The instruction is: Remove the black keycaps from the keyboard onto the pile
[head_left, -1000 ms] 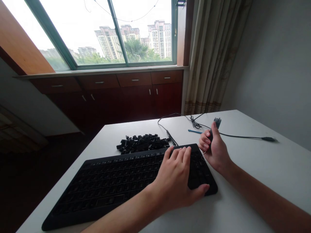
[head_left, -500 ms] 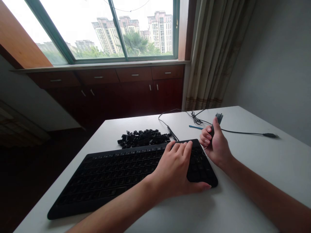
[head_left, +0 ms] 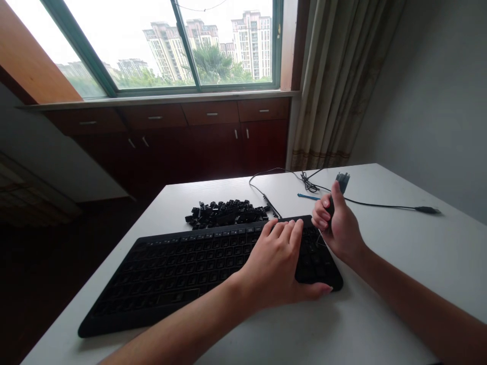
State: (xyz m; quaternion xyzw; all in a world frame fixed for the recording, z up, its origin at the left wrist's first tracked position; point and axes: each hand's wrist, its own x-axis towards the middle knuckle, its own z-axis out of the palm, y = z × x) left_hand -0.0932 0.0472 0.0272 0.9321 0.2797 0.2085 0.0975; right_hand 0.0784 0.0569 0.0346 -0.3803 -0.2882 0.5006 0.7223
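My left hand [head_left: 276, 258] spans the right part of a black keyboard [head_left: 167, 276], fingers over its back edge and thumb stretched along its front edge, holding it. Most key places on the left and middle show bare square sockets without caps; keys remain at the right end. In my right hand [head_left: 340, 223], closed in a fist with the thumb up, is a keycap puller with a brush end [head_left: 343, 181]. Its thin wire loop points down at the number pad, where it seems to touch the keys. The fist covers most of the handle.
Behind the keyboard lies a heap of loose black keycaps [head_left: 226, 213]. The keyboard's cable [head_left: 380, 205] runs across the white table [head_left: 411, 248] past a coiled bundle to a plug at right. A blue thin tool [head_left: 307, 196] lies near my right hand.
The view has shifted slightly. My right hand and the puller's wire loop have moved only a little over the number pad. My left hand keeps its place on the keyboard.
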